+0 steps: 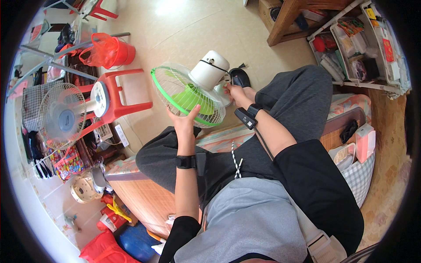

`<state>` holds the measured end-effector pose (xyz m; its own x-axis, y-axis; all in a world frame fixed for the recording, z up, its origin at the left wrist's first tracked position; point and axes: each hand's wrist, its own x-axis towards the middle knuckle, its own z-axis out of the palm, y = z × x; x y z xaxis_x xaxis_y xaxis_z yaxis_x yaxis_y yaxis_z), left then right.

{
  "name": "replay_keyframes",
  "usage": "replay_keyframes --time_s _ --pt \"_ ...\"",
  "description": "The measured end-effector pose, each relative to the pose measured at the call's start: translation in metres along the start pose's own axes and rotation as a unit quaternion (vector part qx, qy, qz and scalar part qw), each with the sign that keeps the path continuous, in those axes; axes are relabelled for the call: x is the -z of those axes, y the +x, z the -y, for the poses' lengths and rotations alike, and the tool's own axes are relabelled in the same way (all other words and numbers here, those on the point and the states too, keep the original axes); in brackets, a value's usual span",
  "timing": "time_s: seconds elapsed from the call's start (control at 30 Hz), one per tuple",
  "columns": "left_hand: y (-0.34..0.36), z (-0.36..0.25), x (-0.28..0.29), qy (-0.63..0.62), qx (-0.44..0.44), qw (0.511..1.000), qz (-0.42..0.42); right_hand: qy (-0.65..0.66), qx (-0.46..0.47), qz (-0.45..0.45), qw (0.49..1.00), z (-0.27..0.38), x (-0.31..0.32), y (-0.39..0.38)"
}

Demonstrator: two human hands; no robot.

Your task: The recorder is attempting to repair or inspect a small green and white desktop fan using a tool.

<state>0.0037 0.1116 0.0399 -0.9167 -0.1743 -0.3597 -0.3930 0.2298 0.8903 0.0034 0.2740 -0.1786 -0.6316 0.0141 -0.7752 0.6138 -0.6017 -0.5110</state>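
Observation:
Just beyond my knees is an electric fan [209, 72], tilted, with a white motor housing, green blades and a wire guard edged by a green ring [169, 97]. My left hand [184, 120] grips the near edge of that ring, its thumb and index finger spread along the rim. At the fan's right side, my right hand [237, 94] has its fingers closed at the white part below the motor housing. Exactly what those fingertips pinch is too small to make out. A dark cord is wrapped around the housing.
Left of the fan stands a red plastic stool [120, 94] bearing a second, white fan [66, 116]. A red bucket [120, 55] sits behind it. Near my right foot are a black slipper [240, 78] and a plug. At right, a white storage rack [351, 48] holds packages.

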Motion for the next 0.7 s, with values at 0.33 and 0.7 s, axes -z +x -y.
replay_keyframes --time_s 0.33,0.7 --pt "0.004 -0.015 0.009 0.039 0.002 0.998 0.051 0.043 -0.037 0.014 0.998 -0.005 -0.003 -0.004" --pt "-0.018 -0.001 0.024 -0.042 0.123 0.991 -0.010 -0.103 -0.016 -0.033 0.994 -0.004 -0.023 0.000"
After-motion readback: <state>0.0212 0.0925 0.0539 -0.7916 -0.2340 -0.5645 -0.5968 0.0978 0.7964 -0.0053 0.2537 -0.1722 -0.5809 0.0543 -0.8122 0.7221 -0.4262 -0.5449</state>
